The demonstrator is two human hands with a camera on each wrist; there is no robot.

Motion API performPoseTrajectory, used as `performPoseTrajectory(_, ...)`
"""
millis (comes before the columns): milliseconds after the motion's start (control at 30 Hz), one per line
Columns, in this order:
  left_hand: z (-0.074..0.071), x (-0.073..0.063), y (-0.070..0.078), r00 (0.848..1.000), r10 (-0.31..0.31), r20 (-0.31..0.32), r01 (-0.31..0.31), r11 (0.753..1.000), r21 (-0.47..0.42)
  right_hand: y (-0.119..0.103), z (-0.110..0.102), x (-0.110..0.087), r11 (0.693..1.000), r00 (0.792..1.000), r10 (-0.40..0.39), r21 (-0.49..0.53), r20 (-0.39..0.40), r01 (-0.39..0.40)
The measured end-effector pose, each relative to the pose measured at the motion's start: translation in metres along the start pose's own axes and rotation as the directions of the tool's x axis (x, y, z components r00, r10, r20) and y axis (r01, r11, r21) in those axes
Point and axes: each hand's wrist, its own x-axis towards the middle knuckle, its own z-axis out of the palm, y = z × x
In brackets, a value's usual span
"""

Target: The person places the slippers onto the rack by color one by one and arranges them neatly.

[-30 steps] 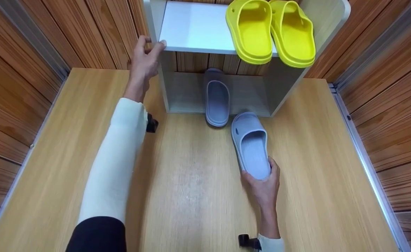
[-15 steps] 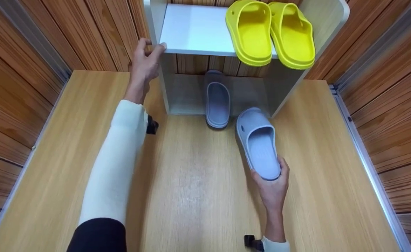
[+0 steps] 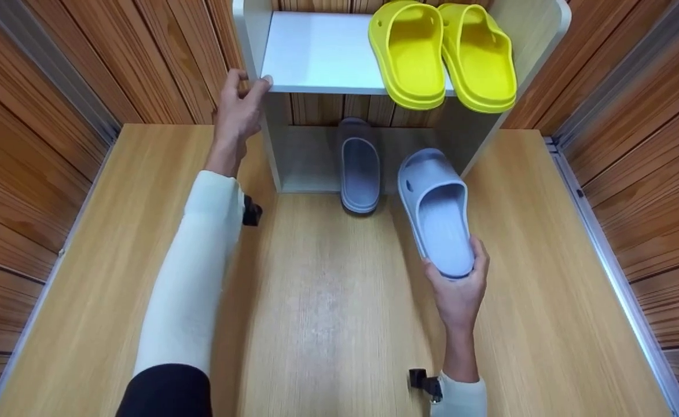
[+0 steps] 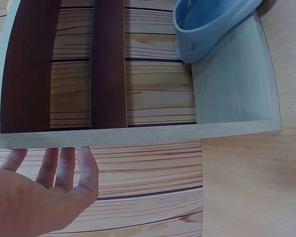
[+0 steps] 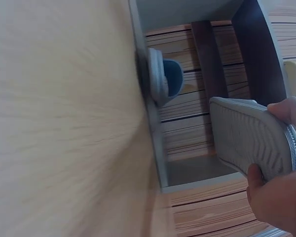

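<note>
My right hand (image 3: 461, 292) grips a grey-blue slipper (image 3: 439, 214) by its heel, thumb on one side and fingers on the other. Raised off the floor, it points its toe at the rack, and the right wrist view shows its ridged sole (image 5: 251, 138). The matching slipper (image 3: 360, 168) lies on the rack's lower level with its heel past the front edge. My left hand (image 3: 238, 113) holds the shoe rack (image 3: 271, 153) at its left side, thumb at the upper shelf's front corner. Its fingers touch the outer face of the side panel (image 4: 153, 134).
Two yellow slippers (image 3: 417, 61) sit side by side on the right of the white upper shelf (image 3: 325, 49), heels overhanging its edge. The rack stands on a wood-grain floor (image 3: 322, 301) against a plank wall (image 3: 165, 58). More plank walls rise left and right.
My right hand has lifted the grey-blue slipper and moved it forward and to the right, toward the rack's right side. The left hand has kept its hold on the rack.
</note>
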Motion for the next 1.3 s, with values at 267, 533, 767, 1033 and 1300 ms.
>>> performPoseTrajectory(267, 0.000, 0.000, 0.000, 1.000, -0.002, -0.001, 0.002, 1.000, 0.011, -0.012, 0.006, 0.013, 0.999, 0.999, -0.037, 0.000, -0.016, 0.037)
performPoseTrajectory(533, 0.001, 0.000, 0.001, 1.000, -0.010, 0.001, 0.010, 1.000, 0.026, -0.022, 0.015, 0.026, 0.998, 0.998, -0.060, 0.015, -0.016, 0.060)
performPoseTrajectory(767, -0.002, 0.000, 0.002, 1.000, -0.008, -0.008, 0.008, 1.000, 0.000, -0.031, 0.027, 0.040, 0.992, 0.993, -0.118, 0.037, -0.009, 0.118)
performPoseTrajectory(1033, -0.002, -0.002, 0.001, 1.000, -0.027, -0.003, 0.027, 0.999, 0.028, -0.037, 0.041, 0.043, 0.992, 0.993, -0.114, 0.046, -0.014, 0.114)
performPoseTrajectory(1300, 0.000, -0.001, 0.002, 0.999, -0.032, -0.004, 0.032, 0.999, 0.037, -0.038, 0.059, 0.051, 0.991, 0.993, -0.121, 0.051, -0.015, 0.121)
